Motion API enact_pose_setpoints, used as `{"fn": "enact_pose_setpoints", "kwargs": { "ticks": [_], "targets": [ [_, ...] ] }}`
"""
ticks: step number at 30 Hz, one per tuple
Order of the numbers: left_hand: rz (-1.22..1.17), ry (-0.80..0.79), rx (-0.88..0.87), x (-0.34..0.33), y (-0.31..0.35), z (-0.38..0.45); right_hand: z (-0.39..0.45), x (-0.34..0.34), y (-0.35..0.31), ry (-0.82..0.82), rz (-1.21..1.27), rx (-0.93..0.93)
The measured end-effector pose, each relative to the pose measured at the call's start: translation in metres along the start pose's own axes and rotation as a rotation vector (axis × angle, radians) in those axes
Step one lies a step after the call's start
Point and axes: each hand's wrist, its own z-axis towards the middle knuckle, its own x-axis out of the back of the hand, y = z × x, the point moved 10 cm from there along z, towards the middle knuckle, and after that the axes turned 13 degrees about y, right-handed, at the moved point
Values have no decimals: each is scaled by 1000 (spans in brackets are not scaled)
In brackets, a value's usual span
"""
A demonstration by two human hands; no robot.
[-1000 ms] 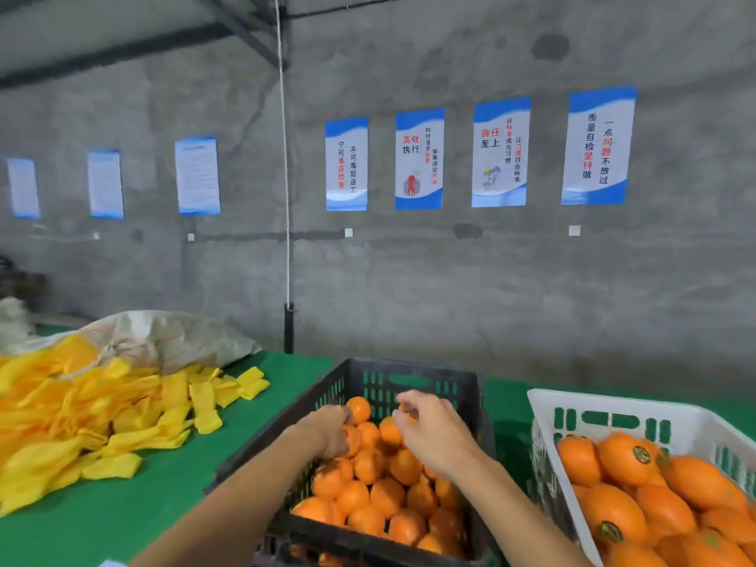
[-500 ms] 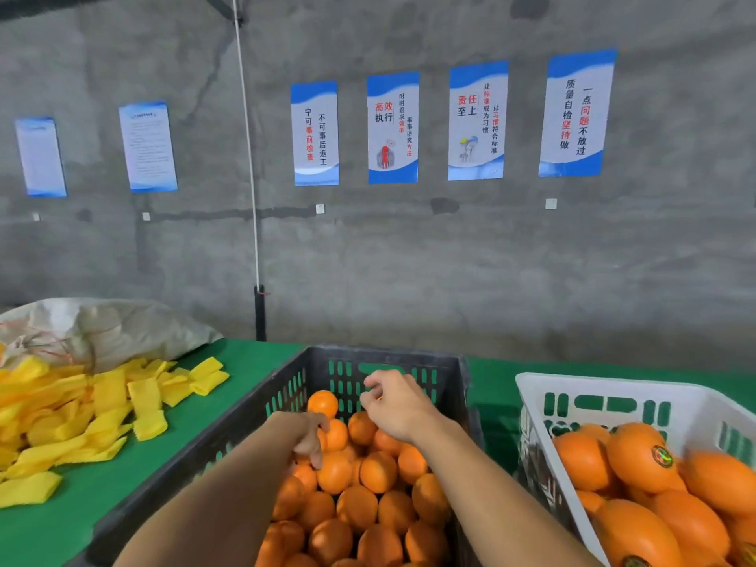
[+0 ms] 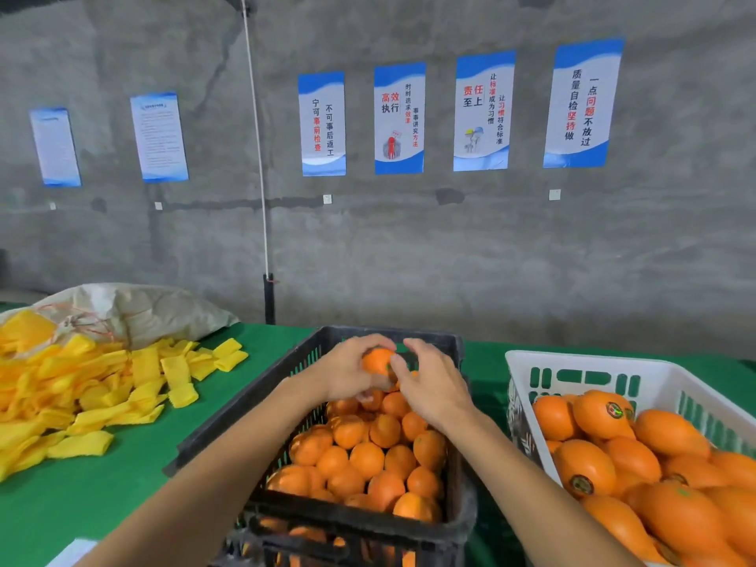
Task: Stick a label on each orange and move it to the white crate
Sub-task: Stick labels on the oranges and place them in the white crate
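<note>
Near centre: black crate (image 3: 458,521) loaded with oranges. Near right: white crate (image 3: 523,362) holding labelled oranges (image 3: 601,415). Above the black crate's far end: orange (image 3: 377,360) cupped in curled left hand (image 3: 347,372); right hand (image 3: 433,386) thumb pressed to it. Far left: yellow foam sleeves (image 3: 82,386).

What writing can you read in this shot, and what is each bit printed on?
First poster: "宁可事前检查 不可事后返工".
Second poster: "高效执行"; its small columns are blurred.
Third poster: "责任至上"; its small columns are blurred.
Fourth poster: "一点问题不放过 质量自检坚持做".
Two left wall sheets: too small to read.
Round stickers on oranges in the white crate: unreadable.
</note>
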Motion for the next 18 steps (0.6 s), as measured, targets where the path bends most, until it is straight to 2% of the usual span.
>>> {"fn": "enact_pose_setpoints", "kwargs": {
  "ticks": [3, 6, 10, 14, 18],
  "targets": [
    [-192, 121, -173, 10, 66, -45, -33, 48, -17, 83, 111, -6],
    [-201, 219, -337, 6, 117, -86, -68, 101, -28, 239, 284, -20],
    [-360, 238, -345, -21, 148, -125, -113, 150, -23, 357, 382, -10],
    [-323, 266, -383, -55, 161, -165, -159, 173, 1, 386, 368, -45],
    [-266, 271, -412, -94, 157, -209, -210, 173, 35, 342, 344, -93]
  ]
}}
